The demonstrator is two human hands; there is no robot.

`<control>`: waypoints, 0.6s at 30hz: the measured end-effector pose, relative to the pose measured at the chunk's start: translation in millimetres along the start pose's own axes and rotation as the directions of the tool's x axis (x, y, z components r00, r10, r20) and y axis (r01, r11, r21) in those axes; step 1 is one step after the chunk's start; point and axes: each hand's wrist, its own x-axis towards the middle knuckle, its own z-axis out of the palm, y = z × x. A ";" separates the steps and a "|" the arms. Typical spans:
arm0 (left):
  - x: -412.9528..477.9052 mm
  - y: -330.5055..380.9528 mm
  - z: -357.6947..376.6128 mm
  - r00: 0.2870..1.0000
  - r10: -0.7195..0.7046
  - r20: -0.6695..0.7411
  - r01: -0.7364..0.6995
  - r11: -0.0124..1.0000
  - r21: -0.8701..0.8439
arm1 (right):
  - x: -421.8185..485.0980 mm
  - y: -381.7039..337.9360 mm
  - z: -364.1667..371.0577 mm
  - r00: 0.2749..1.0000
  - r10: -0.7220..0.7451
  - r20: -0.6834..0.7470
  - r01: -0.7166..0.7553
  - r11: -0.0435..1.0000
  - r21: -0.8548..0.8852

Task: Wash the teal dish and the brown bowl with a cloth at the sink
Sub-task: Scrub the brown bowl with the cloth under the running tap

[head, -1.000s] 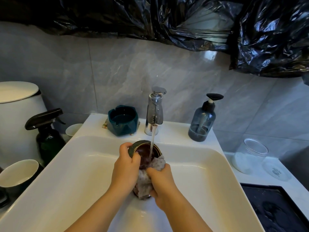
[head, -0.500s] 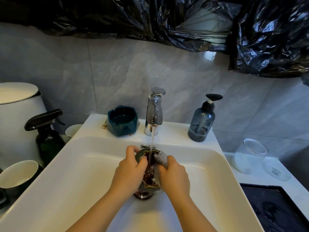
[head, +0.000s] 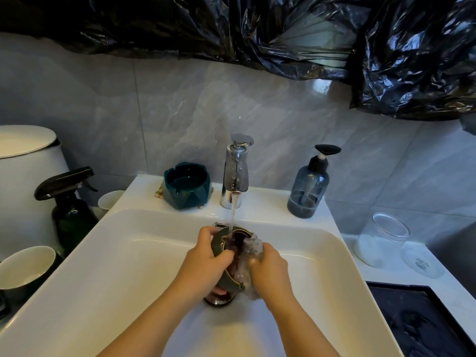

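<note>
Scrubbing the brown bowl (head: 235,242) under the running tap (head: 235,173).
The left hand (head: 203,261) gripped its rim, tilting it over the sink (head: 128,253) into the stream, while the right hand (head: 270,269) clutched a bunched cloth (head: 253,247) against its inside. The teal dish (head: 186,185) sat on the sink's rim beside the tap. Likely next: rinse the bowl, then take up that dish.

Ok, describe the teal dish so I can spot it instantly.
Start at the white sink and look along its back ledge. Just left of the chrome tap sits the teal dish: squat, faceted, notched rim, unlike the tall grey pump bottle on the tap's right.
</note>
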 end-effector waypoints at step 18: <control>3.4 -4.9 -5.6 0.997 0.060 -0.043 -0.052 0.985 0.164 | -2.5 -1.9 5.0 0.996 -0.032 0.080 0.036 0.998 -0.044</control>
